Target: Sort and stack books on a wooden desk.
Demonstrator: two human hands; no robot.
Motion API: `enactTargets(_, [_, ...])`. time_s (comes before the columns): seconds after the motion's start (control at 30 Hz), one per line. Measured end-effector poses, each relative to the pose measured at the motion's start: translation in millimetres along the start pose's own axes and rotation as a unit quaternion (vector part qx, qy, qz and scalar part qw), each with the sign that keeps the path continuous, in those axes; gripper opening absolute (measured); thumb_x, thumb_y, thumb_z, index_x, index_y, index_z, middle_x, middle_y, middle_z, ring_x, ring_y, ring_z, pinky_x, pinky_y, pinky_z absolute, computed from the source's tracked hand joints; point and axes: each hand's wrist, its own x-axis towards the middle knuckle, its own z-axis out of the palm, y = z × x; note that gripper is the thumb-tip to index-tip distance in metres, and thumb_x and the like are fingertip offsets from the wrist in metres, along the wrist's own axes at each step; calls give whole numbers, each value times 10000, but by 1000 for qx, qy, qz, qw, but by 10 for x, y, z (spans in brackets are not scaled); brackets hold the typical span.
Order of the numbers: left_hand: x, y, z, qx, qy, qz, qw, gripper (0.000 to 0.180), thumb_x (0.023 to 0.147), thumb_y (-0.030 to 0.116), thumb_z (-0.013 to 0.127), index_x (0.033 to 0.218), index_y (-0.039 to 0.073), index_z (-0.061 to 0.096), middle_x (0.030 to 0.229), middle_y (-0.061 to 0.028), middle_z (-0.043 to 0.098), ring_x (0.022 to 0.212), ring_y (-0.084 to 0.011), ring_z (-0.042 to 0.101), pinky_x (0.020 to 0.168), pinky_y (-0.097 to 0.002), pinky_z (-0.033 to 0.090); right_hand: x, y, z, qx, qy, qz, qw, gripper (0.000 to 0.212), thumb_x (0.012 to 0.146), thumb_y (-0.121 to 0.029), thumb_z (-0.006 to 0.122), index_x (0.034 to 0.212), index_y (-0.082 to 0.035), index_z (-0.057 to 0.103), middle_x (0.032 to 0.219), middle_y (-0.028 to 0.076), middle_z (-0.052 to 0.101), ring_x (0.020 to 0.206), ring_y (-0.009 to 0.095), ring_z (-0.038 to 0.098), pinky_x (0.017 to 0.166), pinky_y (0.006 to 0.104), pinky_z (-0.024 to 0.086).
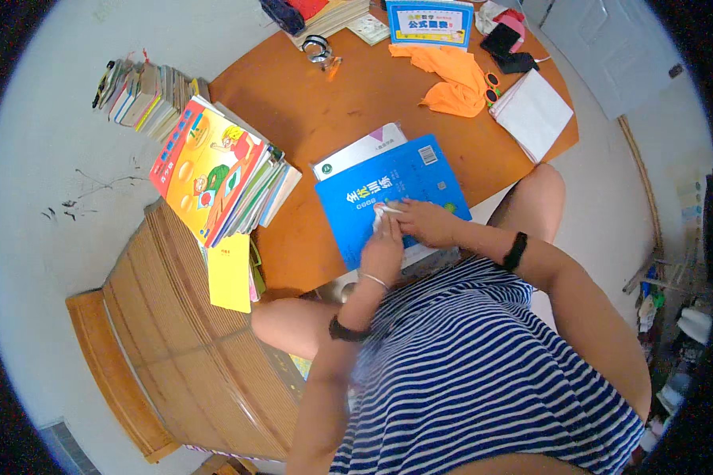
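A blue workbook [348,218] lies at a slant near the table's front edge, partly over a white book [363,153]. My left hand [383,252] and my right hand [428,224] meet above its lower middle. Between their fingertips is a small crumpled white piece [379,216] that looks like tissue. The left fingers are held together and press on it from below. From the right, my other hand pinches it, fingers bent. Part of the white piece is covered by the fingers.
A tall stack of books [214,170] leans at the table's left edge, a yellow booklet [230,269] below it. Farther back are a tape roll [317,51], a blue desk calendar [429,24], an orange cloth [455,75], sunglasses [493,87] and white paper [533,119].
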Motion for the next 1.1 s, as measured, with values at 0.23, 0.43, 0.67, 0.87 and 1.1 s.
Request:
enactTargets(0.23, [229, 308, -123, 56, -31, 16, 998, 468, 825, 83, 442, 1239, -128, 388, 1275, -302, 417, 1175, -362, 462, 895, -371, 458, -203, 254, -50, -66, -3, -49, 997, 476, 793, -118, 502, 1264, -62, 460, 1388, 132, 356, 1309, 298, 290, 1064, 460, 255])
enactTargets(0.43, [1212, -139, -330, 41, 28, 9, 999, 574, 817, 58, 461, 1319, -119, 249, 1382, -287, 270, 1302, -364, 278, 1049, -352, 298, 470, 894, -539, -124, 69, 14, 990, 426, 828, -117, 482, 1253, -93, 477, 1374, 94, 381, 1307, 311, 285, 1056, 469, 266])
enactTargets(0.67, [1038, 51, -291, -37, -12, -36, 999, 605, 805, 57, 466, 1334, -107, 221, 1407, -276, 226, 1301, -348, 287, 1041, -361, 311, 287, 734, -458, -87, 128, -6, 988, 376, 842, -139, 466, 1212, -88, 512, 1359, 100, 403, 1278, 318, 332, 1046, 443, 287])
enactTargets(0.87, [245, 638, -340, -57, -118, 17, 991, 594, 779, 78, 493, 1299, -122, 288, 1381, -307, 254, 1212, -363, 418, 913, -357, 443, -619, 368, -12, -40, 93, -47, 994, 436, 902, -271, 401, 1277, -54, 450, 1354, 158, 397, 1243, 318, 385, 1025, 412, 320])
enactTargets(1.1, [427, 651, -156, -34, -108, 39, 993, 621, 788, 80, 442, 1337, -101, 216, 1377, -310, 250, 875, -391, 605, 726, -414, 524, -701, 642, 65, -8, 55, -25, 998, 426, 862, -262, 466, 1263, -119, 479, 1389, 113, 365, 1276, 320, 339, 1028, 441, 317])
